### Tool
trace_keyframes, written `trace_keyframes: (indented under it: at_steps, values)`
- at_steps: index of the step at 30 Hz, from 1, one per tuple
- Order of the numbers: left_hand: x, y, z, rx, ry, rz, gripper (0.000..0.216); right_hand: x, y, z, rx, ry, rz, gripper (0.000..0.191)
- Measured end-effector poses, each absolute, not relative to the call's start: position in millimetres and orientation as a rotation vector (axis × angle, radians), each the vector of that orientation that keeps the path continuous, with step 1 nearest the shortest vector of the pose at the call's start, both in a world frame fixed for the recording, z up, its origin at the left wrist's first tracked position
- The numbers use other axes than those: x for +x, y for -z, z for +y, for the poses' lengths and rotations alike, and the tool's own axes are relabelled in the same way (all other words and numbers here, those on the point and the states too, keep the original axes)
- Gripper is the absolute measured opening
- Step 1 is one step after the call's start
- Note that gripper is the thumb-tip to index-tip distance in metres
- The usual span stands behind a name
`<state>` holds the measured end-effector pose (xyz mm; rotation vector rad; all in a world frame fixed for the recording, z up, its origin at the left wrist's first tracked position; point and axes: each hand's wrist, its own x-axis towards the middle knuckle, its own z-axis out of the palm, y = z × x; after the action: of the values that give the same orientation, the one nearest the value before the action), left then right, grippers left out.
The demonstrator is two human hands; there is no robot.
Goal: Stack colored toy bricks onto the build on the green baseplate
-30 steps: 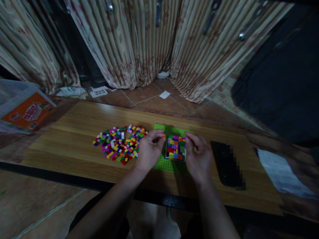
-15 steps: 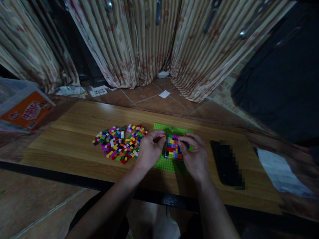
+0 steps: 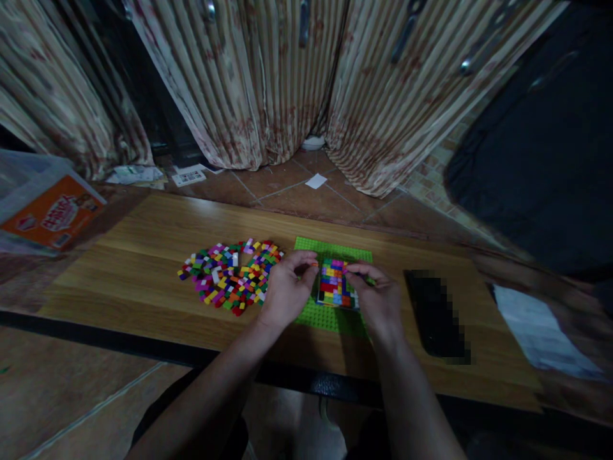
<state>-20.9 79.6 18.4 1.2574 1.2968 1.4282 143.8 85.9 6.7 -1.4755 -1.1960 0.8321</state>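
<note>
A green baseplate [image 3: 316, 314] lies on the wooden table [image 3: 143, 275]. On it stands a block of many-coloured small bricks [image 3: 334, 289]. My left hand [image 3: 286, 292] rests at the block's left side, fingers curled, pinching a small orange brick [image 3: 313, 262] at its top left corner. My right hand [image 3: 380, 300] is at the block's right side, with thumb and forefinger pinched together over the block's top edge; what they hold is too small to make out. A heap of loose coloured bricks [image 3: 228, 276] lies just left of my left hand.
A black phone [image 3: 433, 313] lies right of the baseplate, and a white paper [image 3: 536, 332] farther right. An orange-labelled clear box [image 3: 45, 214] sits at the far left. Striped curtains [image 3: 268, 83] hang behind, over a tiled floor [image 3: 306, 191].
My right hand has slid left from the block's right edge, and its fingertips now pinch over the block's top. The left hand has barely moved.
</note>
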Motion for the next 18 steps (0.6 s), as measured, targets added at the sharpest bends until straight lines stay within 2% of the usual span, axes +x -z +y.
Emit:
trace_keyframes:
  at_steps: [7,14,18]
  values:
    - [-20.6,-19.1,79.5,1.276,-1.414,1.309,0.015,137.6,-15.0,85.4,-1.453,-0.953,-1.060,0.019]
    - [-18.9,-19.7,77.3,1.304,-1.398,1.289,0.015,137.0,-10.6,85.3,-1.451,-0.887,-1.103,0.016]
    - [-17.8,-18.8,76.6,1.351,-1.382,1.258,0.016,139.4,-9.1,83.0,-1.433,-0.914,-1.105,0.023]
